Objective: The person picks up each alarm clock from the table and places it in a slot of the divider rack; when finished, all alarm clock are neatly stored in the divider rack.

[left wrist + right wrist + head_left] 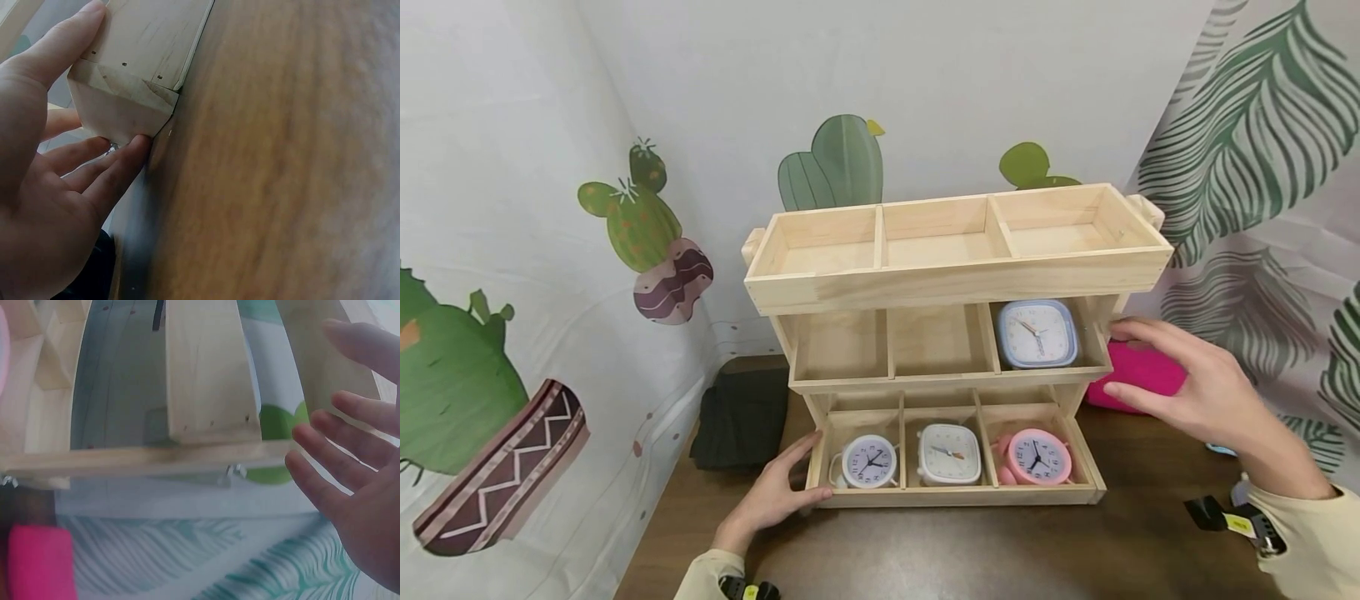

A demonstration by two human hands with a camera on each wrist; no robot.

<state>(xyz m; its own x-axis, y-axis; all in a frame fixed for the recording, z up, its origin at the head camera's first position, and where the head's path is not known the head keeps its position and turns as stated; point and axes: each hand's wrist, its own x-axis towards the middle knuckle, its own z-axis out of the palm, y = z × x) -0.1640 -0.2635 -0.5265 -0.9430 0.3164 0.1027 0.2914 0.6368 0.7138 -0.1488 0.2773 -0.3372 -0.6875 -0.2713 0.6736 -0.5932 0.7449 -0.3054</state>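
A wooden rack with three tiers stands on a dark brown table, each tier split into three compartments. The left hand rests against the rack's bottom left front corner, thumb along the side board and fingers spread under the corner; the left wrist view shows the fingers nearly straight, pressing the wood rather than curling round it. The right hand hovers just beside the rack's right end, level with the middle tier, fingers straight and spread, holding nothing; in the right wrist view its fingertips are near the frame but whether they touch it cannot be told.

In the rack's bottom tier stand a round white clock on the left, a square white clock in the middle and a pink clock on the right. A blue square clock sits in the right compartment of the middle tier.

A pink block lies behind the right hand, just right of the rack. A dark folded cloth lies left of the rack, by the cactus-print backdrop.
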